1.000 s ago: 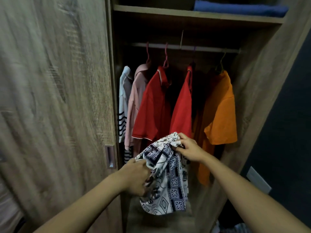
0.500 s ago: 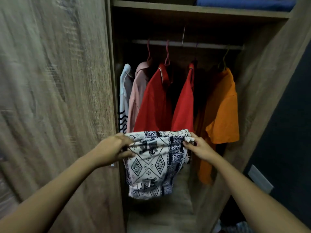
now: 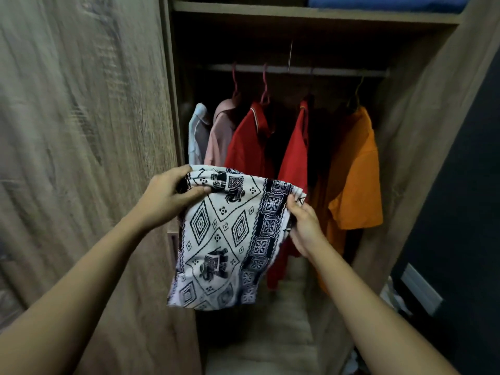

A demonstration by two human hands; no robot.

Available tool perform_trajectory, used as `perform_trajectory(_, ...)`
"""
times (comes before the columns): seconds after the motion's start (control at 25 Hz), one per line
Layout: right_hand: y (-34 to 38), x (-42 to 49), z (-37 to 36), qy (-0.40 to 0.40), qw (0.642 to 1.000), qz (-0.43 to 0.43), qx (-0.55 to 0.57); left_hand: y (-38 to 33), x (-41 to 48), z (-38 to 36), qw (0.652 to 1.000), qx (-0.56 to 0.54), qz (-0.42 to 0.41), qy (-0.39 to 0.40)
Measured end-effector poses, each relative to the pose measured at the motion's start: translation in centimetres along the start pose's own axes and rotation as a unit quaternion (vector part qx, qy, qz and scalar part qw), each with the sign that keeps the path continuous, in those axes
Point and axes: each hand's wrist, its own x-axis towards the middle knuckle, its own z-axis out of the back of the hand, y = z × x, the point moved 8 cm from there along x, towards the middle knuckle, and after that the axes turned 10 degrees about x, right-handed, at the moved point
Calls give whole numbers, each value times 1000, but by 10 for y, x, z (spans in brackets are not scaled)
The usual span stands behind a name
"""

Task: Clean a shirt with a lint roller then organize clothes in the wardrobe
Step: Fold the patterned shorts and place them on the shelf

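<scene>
A white garment with a dark blue elephant and diamond print (image 3: 227, 239) hangs spread out in front of the open wardrobe. My left hand (image 3: 169, 197) grips its top left corner. My right hand (image 3: 304, 226) pinches its top right corner. Behind it, on the rail (image 3: 297, 71), hang a white striped shirt (image 3: 197, 133), a pink shirt (image 3: 220, 136), two red shirts (image 3: 249, 142) and an orange shirt (image 3: 354, 169). No lint roller is in view.
The closed wooden wardrobe door (image 3: 81, 131) fills the left. A shelf (image 3: 297, 14) above the rail carries folded blue fabric (image 3: 384, 2). The wardrobe's right side panel (image 3: 411, 131) borders a dark wall (image 3: 465, 212). A pale floor panel (image 3: 259, 347) lies inside below.
The printed garment went from bunched between my hands to stretched flat. My left hand rose and moved left to its top corner, and both hands lifted it slightly.
</scene>
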Motion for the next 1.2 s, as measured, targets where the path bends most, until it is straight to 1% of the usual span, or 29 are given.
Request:
perform_trajectory(0.08, -7, -4, 0, -29, 999, -4, 26, -1, 1, 1, 1000, -11, 12, -3)
perform_trajectory(0.16, -11, -6, 1, -56, 998, 4, 20, 2, -1, -6, 999, -20, 36, 7)
perform_trajectory(0.2, -11, -6, 0, -62, 998, 8, 12, 9, -2, -10, 997, -43, 63, 15)
perform_trajectory(0.28, -9, -8, -4, -68, 998, 11, 2, 28, -6, -19, 979, -156, 131, 19)
perform_trajectory(0.36, -6, -10, -4, -81, 997, 4, -11, 41, -9, -31, 941, -278, 189, 29)
perform_trajectory(0.4, -4, -12, -3, -85, 996, -4, -23, 43, -10, -39, 916, -332, 220, 54)
perform_trajectory(0.44, -1, -14, -1, -80, 996, -11, -38, 41, -13, -50, 888, -373, 250, 103)
perform_trajectory(0.52, 2, -20, 5, -62, 995, -33, -69, 32, -26, -71, 836, -410, 304, 203)
perform_trajectory(0.6, 1, -24, 13, -58, 989, -72, -113, 31, -43, -93, 795, -431, 346, 249)
perform_trajectory(0.64, -3, -26, 18, -55, 984, -106, -133, 33, -52, -106, 782, -427, 370, 263)
perform_trajectory(0.72, -22, -28, 30, -59, 965, -203, -152, 44, -67, -131, 756, -415, 420, 283)
perform_trajectory(0.8, -35, -30, 44, -67, 947, -268, -167, 49, -74, -148, 715, -445, 456, 287)
perform_trajectory(0.88, -43, -30, 54, -68, 938, -311, -134, 47, -73, -154, 677, -501, 462, 277)
perform_trajectory(0.92, -44, -29, 58, -68, 937, -323, -116, 38, -70, -152, 658, -541, 449, 271)
perform_trajectory(0.96, -43, -29, 59, -60, 937, -331, -99, 34, -65, -151, 647, -574, 425, 269)
perform_trajectory(1.0, -42, -29, 60, -51, 937, -336, -85, 26, -62, -150, 647, -595, 395, 269)
perform_trajectory(1.08, -40, -29, 60, -31, 934, -346, -80, 26, -63, -151, 691, -552, 387, 259)
perform_trajectory(1.12, -41, -29, 65, -36, 930, -352, -97, 31, -64, -153, 714, -518, 401, 246)
perform_trajectory(1.2, -43, -30, 71, -47, 920, -359, -147, 38, -65, -158, 745, -468, 414, 232)
